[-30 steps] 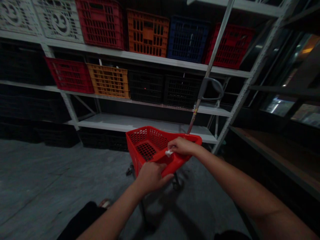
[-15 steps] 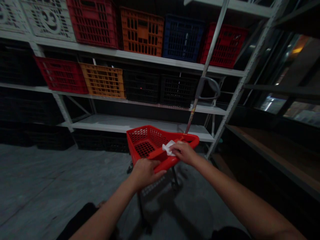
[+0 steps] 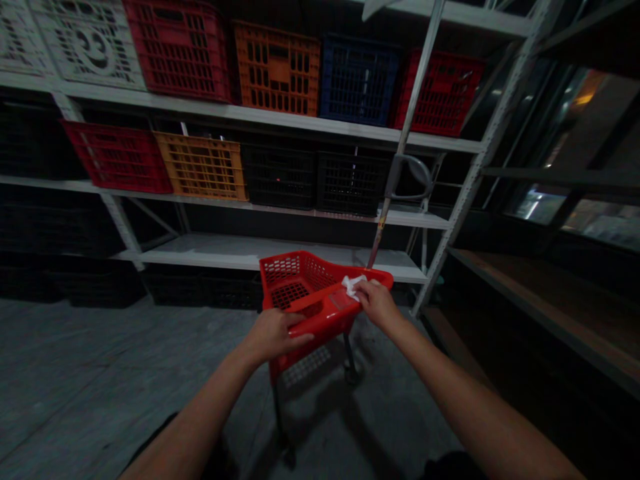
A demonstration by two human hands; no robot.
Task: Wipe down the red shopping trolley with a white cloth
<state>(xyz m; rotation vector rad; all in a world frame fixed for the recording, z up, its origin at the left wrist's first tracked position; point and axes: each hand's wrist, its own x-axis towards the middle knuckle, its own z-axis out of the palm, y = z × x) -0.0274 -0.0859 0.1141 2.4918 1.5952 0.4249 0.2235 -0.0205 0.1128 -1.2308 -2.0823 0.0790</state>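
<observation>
- Left hand (image 3: 274,331) was closed round the near edge of the red cart (image 3: 325,327), at that edge's left end, with the fingers laid over the top and the thumb along the outside; it had been shifted leftward along the edge.
- Between the hands, a paler red panel (image 3: 342,299) on the cart's top was left bare, where the white cloth (image 3: 353,287) had been held just before.
- Nearer the right corner, the cloth was pinched in the fingers of the right hand (image 3: 375,300) and apparently pressed to the top surface; it had been carried rightward, so that stretch could be judged passed over.
- Behind that corner, a metal pole (image 3: 416,87) was seen slanting upward before the white shelf (image 3: 215,248).
</observation>
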